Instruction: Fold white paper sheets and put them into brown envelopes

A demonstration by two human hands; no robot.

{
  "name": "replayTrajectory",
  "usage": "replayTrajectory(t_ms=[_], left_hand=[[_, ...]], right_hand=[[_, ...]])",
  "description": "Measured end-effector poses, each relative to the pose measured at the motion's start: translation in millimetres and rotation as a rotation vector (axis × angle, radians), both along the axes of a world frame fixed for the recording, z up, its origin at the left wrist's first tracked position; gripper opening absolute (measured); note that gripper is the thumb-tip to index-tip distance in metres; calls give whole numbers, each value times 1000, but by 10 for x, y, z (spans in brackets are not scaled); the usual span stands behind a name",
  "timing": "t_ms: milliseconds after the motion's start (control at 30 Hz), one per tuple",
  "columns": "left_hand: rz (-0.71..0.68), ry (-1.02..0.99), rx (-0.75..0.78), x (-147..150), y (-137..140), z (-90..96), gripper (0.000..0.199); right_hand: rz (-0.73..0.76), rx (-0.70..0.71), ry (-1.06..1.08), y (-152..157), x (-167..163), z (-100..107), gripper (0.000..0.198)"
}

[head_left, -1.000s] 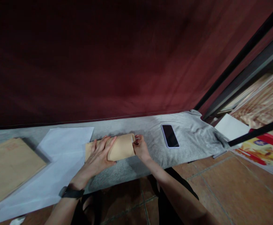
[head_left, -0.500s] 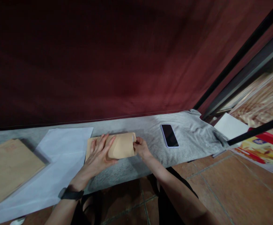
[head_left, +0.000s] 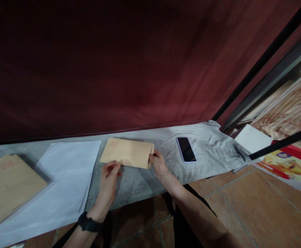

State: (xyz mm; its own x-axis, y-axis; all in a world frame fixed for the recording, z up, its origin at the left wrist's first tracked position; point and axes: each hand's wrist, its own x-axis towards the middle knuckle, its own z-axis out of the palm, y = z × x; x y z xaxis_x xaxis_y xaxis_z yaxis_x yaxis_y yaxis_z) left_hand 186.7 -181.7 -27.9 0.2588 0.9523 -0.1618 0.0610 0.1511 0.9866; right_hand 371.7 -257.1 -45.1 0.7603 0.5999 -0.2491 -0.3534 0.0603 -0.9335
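Observation:
A tan paper envelope (head_left: 131, 153) with a faint red stamp at its upper left lies on the grey cloth (head_left: 132, 187). My left hand (head_left: 110, 172) pinches its near edge, left of the middle, between thumb and fingers. At the envelope's right end, by the flap, my right hand (head_left: 157, 162) has its fingers closed on the paper; the fingertips are partly hidden. To the left, white paper sheets (head_left: 70, 162) lie flat, partly beneath a pile of tan envelopes (head_left: 13, 186).
A phone (head_left: 186, 150) with a dark screen lies right of the envelope. Behind the cloth hangs a dark red curtain (head_left: 129, 69). Black poles (head_left: 264, 62) cross the right side. A red and yellow box (head_left: 289, 167) and a white box (head_left: 253, 138) stand beyond the cloth's right end.
My left hand has gone from lying spread on the envelope to pinching its near edge, uncovering the red stamp. The envelope has tilted and shifted slightly away. My right hand stays at its right end.

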Motion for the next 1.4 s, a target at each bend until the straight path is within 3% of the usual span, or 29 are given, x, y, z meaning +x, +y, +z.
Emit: replayTrajectory(t_ms=[67, 133, 233, 467, 833, 1133, 1400], left_hand=[[-76, -172, -335, 70, -110, 34, 31], [-163, -256, -563, 140, -191, 83, 23], [-176, -319, -658, 223, -245, 129, 17], [-78, -419, -688, 362, -290, 103, 20], [-212, -247, -544, 261, -62, 169, 32], [-298, -104, -514, 83, 210, 183, 37], [-133, 45, -273, 94, 248, 202, 46]], right_hand=[[-15, 6, 11, 1, -26, 5, 18], [-22, 12, 18, 1, -58, 6, 18], [-13, 13, 27, 4, -108, 1, 16], [-5, 9, 56, -17, -191, 20, 16], [124, 25, 70, -61, -44, 179, 23], [268, -89, 48, -130, 17, 164, 19], [470, -239, -37, -190, 66, 71, 9]])
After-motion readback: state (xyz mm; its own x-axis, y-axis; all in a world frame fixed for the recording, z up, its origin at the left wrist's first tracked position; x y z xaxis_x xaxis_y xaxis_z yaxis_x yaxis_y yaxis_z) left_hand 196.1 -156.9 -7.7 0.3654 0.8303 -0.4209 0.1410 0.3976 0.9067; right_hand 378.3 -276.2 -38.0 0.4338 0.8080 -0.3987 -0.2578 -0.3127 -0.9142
